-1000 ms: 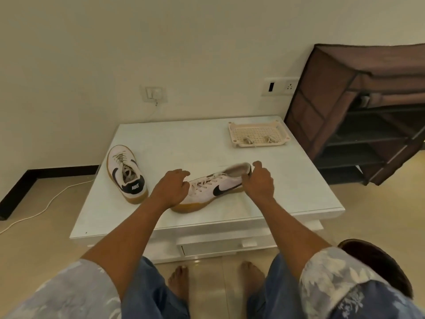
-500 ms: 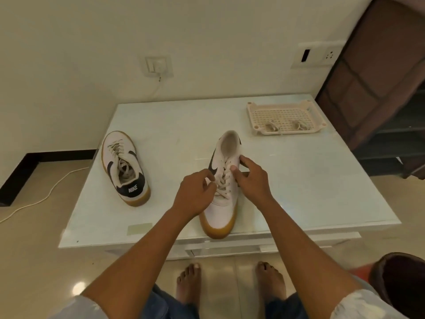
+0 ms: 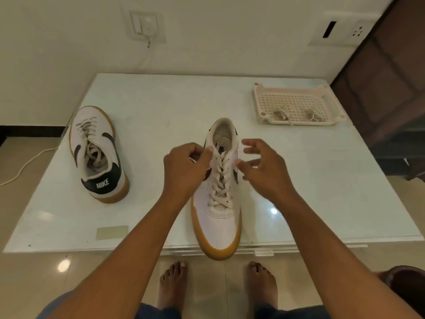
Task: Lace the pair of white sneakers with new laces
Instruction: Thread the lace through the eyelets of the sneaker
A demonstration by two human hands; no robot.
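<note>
— Where do we see the sneaker (image 3: 218, 217)?
— Centre of the frame, toe over the surface's (image 3: 161, 107) near edge. Our left hand (image 3: 184, 171) pinches its lace (image 3: 219, 180); our right hand (image 3: 264, 171) hovers beside it, blurred, so we cannot tell its grip.

Two sneakers (image 3: 216, 217), two hands (image 3: 184, 171), two lace bundles (image 3: 281, 115), one tray (image 3: 296, 88), one table (image 3: 161, 111)

Likely home: shoe rack (image 3: 386, 88), socket (image 3: 342, 31).
</note>
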